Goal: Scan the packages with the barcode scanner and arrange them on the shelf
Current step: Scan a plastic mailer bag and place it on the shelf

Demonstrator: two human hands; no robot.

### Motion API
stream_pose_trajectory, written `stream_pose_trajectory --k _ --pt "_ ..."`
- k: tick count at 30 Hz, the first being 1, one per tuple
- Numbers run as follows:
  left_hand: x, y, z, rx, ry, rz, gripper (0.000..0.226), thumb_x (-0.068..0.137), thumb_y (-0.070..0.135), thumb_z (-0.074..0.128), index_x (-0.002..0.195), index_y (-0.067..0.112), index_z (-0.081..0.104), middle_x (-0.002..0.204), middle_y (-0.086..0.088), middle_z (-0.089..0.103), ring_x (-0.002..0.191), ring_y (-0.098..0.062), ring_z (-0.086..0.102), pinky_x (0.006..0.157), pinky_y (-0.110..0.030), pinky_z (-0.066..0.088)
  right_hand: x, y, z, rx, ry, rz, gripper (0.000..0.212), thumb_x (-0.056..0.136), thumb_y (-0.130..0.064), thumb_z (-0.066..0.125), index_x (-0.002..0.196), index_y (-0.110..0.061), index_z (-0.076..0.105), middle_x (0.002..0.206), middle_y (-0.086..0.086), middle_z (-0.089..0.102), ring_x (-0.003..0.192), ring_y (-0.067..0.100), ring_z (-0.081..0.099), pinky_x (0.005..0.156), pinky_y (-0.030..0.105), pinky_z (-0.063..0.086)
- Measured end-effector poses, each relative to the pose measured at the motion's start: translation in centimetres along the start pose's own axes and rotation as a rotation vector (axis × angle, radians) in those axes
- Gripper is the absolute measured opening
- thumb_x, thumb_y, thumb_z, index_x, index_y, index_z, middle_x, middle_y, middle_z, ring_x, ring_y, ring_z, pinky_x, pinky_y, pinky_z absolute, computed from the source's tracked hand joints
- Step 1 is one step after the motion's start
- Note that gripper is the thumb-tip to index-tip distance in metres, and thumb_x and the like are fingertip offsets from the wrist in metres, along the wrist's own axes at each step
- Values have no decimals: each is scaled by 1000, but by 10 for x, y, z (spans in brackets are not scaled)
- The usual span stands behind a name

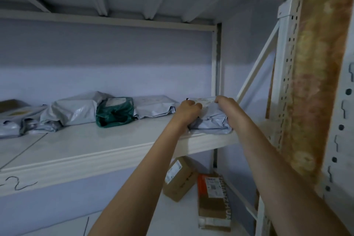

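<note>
A pale grey package (209, 120) is held at the right end of the white shelf (107, 151), close to the front edge, where it rests on the shelf board. It is gripped from both sides: the left hand (188, 110) is closed over its left edge, and the right hand (226, 104) is curled over its top right part, the fingers bent down onto the wrapping. A white label appears to be fixed on its top, though the print cannot be read. To the left, a row is formed along the shelf by a second grey package (154, 108), a green package (115, 111) and a larger grey bag (74, 110). On the shelf below, two cardboard boxes (179, 178) are seen leaning.
</note>
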State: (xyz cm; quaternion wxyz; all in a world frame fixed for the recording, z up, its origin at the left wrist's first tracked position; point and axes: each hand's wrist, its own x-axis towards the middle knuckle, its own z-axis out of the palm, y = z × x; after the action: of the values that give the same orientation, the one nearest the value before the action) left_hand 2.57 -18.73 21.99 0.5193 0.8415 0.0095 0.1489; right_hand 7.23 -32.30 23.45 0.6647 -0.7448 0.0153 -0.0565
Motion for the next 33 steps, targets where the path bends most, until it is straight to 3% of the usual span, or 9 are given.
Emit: stream_pose_trajectory --k 4,9,11,14,16,19,22,29,33 --pt "21 14 28 201 106 -43 18 92 20 51 79 6 51 78 -8 49 74 -21 47 62 -29 31 68 7 0 -167 -261 17 28 93 -23 49 114 -5 56 101 10 58 78 24 54 65 28 39" --pt "33 9 14 328 124 27 49 91 27 60 134 5 56 134 -13 58 121 -27 56 93 -26 42 79 -8 -8 -386 -278 -110 35 96 -20 50 120 4 57 108 19 64 84 29 63 67 29 45" --pt "35 9 10 414 129 84 50 89 31 65 134 9 58 138 -8 56 119 -23 57 87 -21 40 79 -14 -12 -597 -299 -179 32 97 -24 54 118 0 52 109 18 59 90 31 62 70 31 45" --pt "43 10 9 481 47 64 52 87 33 70 132 10 59 124 -10 64 70 -15 66 55 -19 52 75 -22 -9 -843 -354 -257 29 96 -27 60 111 -4 50 91 11 53 78 26 56 62 29 43" --pt "47 12 9 536 30 29 50 87 33 70 130 11 59 116 -11 65 54 -13 62 42 -18 49 76 -25 -3 -929 -377 -274 28 96 -26 62 108 -3 51 89 11 53 70 23 52 59 28 42" --pt "54 14 7 638 30 28 18 90 25 63 100 11 67 91 -14 65 70 -24 61 55 -23 44 82 -27 7 -942 -375 -271 29 97 -24 61 113 0 56 97 14 53 78 26 52 65 31 42" --pt "62 16 3 669 16 -6 17 92 16 51 81 6 57 80 -14 57 74 -24 52 59 -27 37 94 -21 20 -845 -397 -273 26 97 -23 59 109 0 56 94 14 53 78 27 52 59 29 40" --pt "76 3 -22 717 30 136 29 93 14 53 115 13 73 119 -4 68 107 -24 62 87 -27 48 122 -12 39 -647 -330 -345 21 103 -27 44 98 -6 44 93 10 49 75 24 51 58 29 36" --pt "87 -1 -28 724 17 144 27 89 16 61 112 15 74 116 -4 70 106 -21 63 82 -22 44 128 -18 51 -768 -370 -314 15 98 -12 42 87 -4 48 83 9 48 64 20 45 51 28 34"
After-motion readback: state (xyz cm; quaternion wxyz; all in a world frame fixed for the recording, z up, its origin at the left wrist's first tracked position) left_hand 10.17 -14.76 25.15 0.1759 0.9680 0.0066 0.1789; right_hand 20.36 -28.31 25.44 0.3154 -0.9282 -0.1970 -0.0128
